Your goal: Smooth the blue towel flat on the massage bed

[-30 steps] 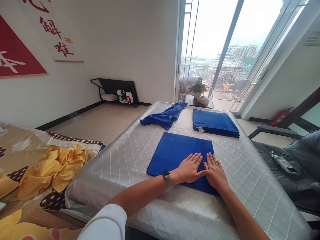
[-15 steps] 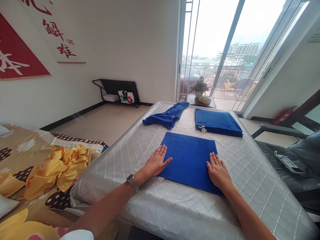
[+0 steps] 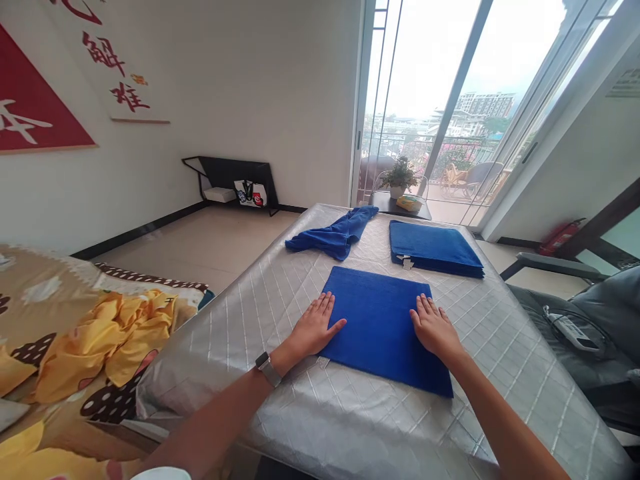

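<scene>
A blue towel (image 3: 377, 327), folded into a flat rectangle, lies on the silver quilted mattress (image 3: 235, 320). My left hand (image 3: 315, 325) rests flat on its left edge, fingers stretched out and thumb spread over the cloth. On the right edge lies my right hand (image 3: 436, 327), palm down with fingers extended. A white tag (image 3: 323, 363) pokes out at the towel's near left corner. Beyond it, to the right, sits a stack of folded blue towels (image 3: 435, 247) with white tags on one side. A crumpled blue towel (image 3: 333, 233) is spread loosely at the far left of the mattress.
Left of the mattress is a bed with a patterned cover and rumpled yellow cloth (image 3: 135, 327). A dark armchair (image 3: 545, 300) holding a power strip (image 3: 573, 330) stands at the right. A small table with a potted plant (image 3: 399, 177) is at the far end.
My right hand has shifted slightly up along the towel's right edge, uncovering more of the near right corner. My left hand stays nearly in place. The view has tilted slightly.
</scene>
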A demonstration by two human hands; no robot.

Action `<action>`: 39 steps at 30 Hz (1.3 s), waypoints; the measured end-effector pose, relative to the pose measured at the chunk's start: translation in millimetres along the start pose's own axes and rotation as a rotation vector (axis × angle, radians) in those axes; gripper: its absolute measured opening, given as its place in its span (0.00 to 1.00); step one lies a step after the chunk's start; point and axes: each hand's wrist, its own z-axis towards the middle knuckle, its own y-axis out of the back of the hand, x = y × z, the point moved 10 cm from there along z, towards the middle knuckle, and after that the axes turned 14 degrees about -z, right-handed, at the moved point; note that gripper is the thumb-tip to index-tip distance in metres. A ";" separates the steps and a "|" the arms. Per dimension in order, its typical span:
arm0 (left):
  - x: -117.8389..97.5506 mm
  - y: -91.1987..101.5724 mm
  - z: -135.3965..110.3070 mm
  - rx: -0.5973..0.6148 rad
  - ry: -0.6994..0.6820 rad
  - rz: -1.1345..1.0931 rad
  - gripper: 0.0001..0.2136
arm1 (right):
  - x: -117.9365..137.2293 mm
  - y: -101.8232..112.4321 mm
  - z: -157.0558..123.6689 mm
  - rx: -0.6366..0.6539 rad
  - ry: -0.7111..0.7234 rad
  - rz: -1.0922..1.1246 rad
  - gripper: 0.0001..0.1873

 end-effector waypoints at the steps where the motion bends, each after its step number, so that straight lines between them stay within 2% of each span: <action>1: 0.1 -0.4 -0.2 0.002 0.001 0.004 0.38 | -0.3 -0.9 4.9 -0.006 -0.013 0.016 0.34; 7: 0.0 1.1 -0.4 0.015 0.003 0.019 0.39 | -1.2 -14.7 14.6 -0.047 -0.026 0.088 0.34; 10: -0.2 2.2 4.4 0.049 0.051 0.028 0.41 | -3.3 -17.8 13.2 -0.041 -0.020 0.100 0.34; 12: -10.1 2.9 11.5 0.051 0.072 0.031 0.43 | -3.7 -18.0 12.8 -0.034 -0.012 0.103 0.34; 14: -37.2 -0.5 22.7 0.045 0.022 0.025 0.42 | -3.8 -17.7 12.8 -0.035 -0.005 0.103 0.34; 16: -80.2 -13.1 37.0 0.067 -0.095 0.005 0.41 | -4.5 -17.4 12.6 -0.048 -0.007 0.096 0.34; 18: -128.5 -35.6 52.3 0.129 -0.225 -0.031 0.41 | -4.9 -17.2 11.4 -0.071 -0.004 0.079 0.34; 20: -167.8 -59.9 68.5 0.177 -0.300 -0.056 0.39 | -3.6 -17.7 9.2 -0.095 0.025 0.055 0.33; 22: -192.6 -77.3 84.1 0.165 -0.329 -0.072 0.38 | -2.1 -18.3 6.7 -0.113 0.058 0.037 0.32; 24: -201.8 -87.2 94.6 0.129 -0.328 -0.086 0.39 | -2.3 -19.2 5.4 -0.116 0.065 0.033 0.32; 27: -191.3 -91.7 96.8 0.112 -0.300 -0.081 0.40 | -4.7 -20.0 7.1 -0.094 0.029 0.035 0.32; 31: -150.8 -78.2 87.1 0.124 -0.235 -0.028 0.40 | -3.9 -18.3 11.0 -0.070 0.004 0.050 0.33; 36: -68.2 -41.4 79.5 0.111 -0.060 0.015 0.41 | -5.0 -19.1 12.5 -0.042 -0.014 0.078 0.33; 39: -14.3 -17.2 75.9 0.055 0.082 0.060 0.42 | -5.5 -21.0 13.2 -0.028 -0.024 0.076 0.34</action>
